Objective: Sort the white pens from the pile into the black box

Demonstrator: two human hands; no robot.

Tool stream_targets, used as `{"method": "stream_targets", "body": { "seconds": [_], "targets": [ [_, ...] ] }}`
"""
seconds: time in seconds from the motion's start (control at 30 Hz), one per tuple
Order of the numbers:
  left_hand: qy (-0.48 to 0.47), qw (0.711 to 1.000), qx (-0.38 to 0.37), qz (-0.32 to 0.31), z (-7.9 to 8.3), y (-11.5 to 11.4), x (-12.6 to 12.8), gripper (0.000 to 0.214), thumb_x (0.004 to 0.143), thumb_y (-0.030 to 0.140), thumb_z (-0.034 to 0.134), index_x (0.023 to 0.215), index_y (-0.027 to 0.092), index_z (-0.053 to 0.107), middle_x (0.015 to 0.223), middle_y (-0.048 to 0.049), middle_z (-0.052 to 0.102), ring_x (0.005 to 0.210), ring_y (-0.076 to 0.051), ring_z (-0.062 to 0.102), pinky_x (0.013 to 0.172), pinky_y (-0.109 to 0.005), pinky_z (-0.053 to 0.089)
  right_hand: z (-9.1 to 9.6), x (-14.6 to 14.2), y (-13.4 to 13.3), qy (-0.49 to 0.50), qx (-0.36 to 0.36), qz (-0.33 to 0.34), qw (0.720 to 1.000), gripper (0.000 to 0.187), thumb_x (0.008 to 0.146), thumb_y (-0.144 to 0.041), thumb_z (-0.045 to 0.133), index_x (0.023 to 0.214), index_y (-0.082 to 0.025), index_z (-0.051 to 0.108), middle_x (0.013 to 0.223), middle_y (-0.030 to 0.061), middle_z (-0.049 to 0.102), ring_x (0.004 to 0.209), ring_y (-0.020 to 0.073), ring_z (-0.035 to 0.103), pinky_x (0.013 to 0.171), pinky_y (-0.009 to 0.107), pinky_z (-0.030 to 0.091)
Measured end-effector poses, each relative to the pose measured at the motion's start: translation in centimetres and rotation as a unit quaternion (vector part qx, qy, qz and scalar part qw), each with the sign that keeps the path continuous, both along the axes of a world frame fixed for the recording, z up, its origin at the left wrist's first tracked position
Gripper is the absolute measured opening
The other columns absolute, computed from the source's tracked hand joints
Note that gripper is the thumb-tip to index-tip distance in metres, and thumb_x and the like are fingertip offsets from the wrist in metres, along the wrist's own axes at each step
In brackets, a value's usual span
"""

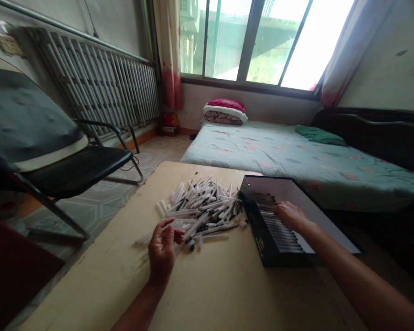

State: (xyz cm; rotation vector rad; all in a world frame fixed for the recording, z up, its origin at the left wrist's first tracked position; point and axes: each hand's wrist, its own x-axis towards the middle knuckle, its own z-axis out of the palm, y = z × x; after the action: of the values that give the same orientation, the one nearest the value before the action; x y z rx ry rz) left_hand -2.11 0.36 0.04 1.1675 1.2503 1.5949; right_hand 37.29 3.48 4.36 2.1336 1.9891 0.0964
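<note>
A heap of white pens with black tips (203, 207) lies in the middle of a tan table (200, 285). My left hand (163, 250) rests at the near edge of the heap, fingers curled around a pen. To the right stands a black box (262, 239) with a row of pens laid side by side inside it (279, 230). My right hand (290, 215) reaches into the box, palm down, fingers resting on the row of pens; I cannot make out whether it holds one.
A black chair (72, 170) stands to the left of the table. Beyond the table is a bed with a light green sheet (279, 156) and folded bedding (225, 111) under a window. A radiator (100, 87) lines the left wall.
</note>
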Motion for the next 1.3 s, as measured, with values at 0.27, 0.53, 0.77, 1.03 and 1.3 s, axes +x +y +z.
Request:
{"method": "stream_targets", "body": {
  "seconds": [0.27, 0.53, 0.77, 1.03, 1.3],
  "targets": [
    [-0.004, 1.0, 0.0, -0.002, -0.2, 0.1, -0.1, 0.029, 0.083, 0.041, 0.053, 0.102, 0.018, 0.055, 0.065, -0.0005, 0.067, 0.052, -0.013, 0.059, 0.056, -0.025, 0.048, -0.2, -0.6, 0.4, -0.012, 0.053, 0.005, 0.998, 0.011, 0.083, -0.016, 0.056, 0.082, -0.015, 0.066, 0.086, 0.0114, 0.066, 0.088, 0.0214, 0.059, 0.069, 0.027, 0.037],
    [0.005, 1.0, 0.009, 0.001, 0.2, -0.2, 0.1, 0.026, 0.083, 0.038, 0.054, 0.099, 0.018, 0.057, 0.064, -0.0003, 0.066, 0.052, -0.013, 0.059, 0.055, -0.024, 0.048, 4.5, -8.1, -3.6, 0.185, 0.405, 0.044, 0.895, 0.022, 0.091, -0.029, 0.043, 0.092, -0.017, 0.061, 0.085, 0.0079, 0.065, 0.075, 0.019, 0.059, 0.069, 0.028, 0.042],
    [0.053, 0.998, 0.008, -0.029, -0.6, -0.3, 0.1, 0.022, 0.081, 0.035, 0.057, 0.097, 0.02, 0.059, 0.065, -0.0008, 0.066, 0.053, -0.014, 0.06, 0.056, -0.025, 0.049, -1.8, -19.2, -6.7, 0.358, 0.281, 0.125, 0.882, 0.019, 0.089, -0.015, 0.043, 0.089, -0.02, 0.062, 0.085, 0.0053, 0.063, 0.081, 0.0183, 0.057, 0.072, 0.026, 0.043],
    [0.156, 0.984, 0.018, -0.081, -1.6, -0.1, 0.1, 0.018, 0.083, 0.032, 0.054, 0.094, 0.02, 0.061, 0.066, -0.0014, 0.068, 0.06, -0.016, 0.065, 0.058, -0.025, 0.051, -6.8, -20.6, -5.5, 0.282, 0.254, 0.07, 0.922, 0.018, 0.081, -0.008, 0.05, 0.083, -0.021, 0.062, 0.088, 0.0066, 0.06, 0.088, 0.0221, 0.05, 0.08, 0.031, 0.037],
    [0.201, 0.972, 0.021, -0.121, -2.1, -0.1, 0.4, 0.015, 0.084, 0.03, 0.053, 0.094, 0.02, 0.06, 0.068, -0.0006, 0.067, 0.06, -0.015, 0.064, 0.058, -0.024, 0.049, -7.7, -18.8, -6.0, 0.326, 0.282, 0.062, 0.9, 0.017, 0.086, -0.01, 0.045, 0.087, -0.02, 0.058, 0.086, 0.0052, 0.06, 0.088, 0.022, 0.051, 0.079, 0.033, 0.035]
  ]
}}
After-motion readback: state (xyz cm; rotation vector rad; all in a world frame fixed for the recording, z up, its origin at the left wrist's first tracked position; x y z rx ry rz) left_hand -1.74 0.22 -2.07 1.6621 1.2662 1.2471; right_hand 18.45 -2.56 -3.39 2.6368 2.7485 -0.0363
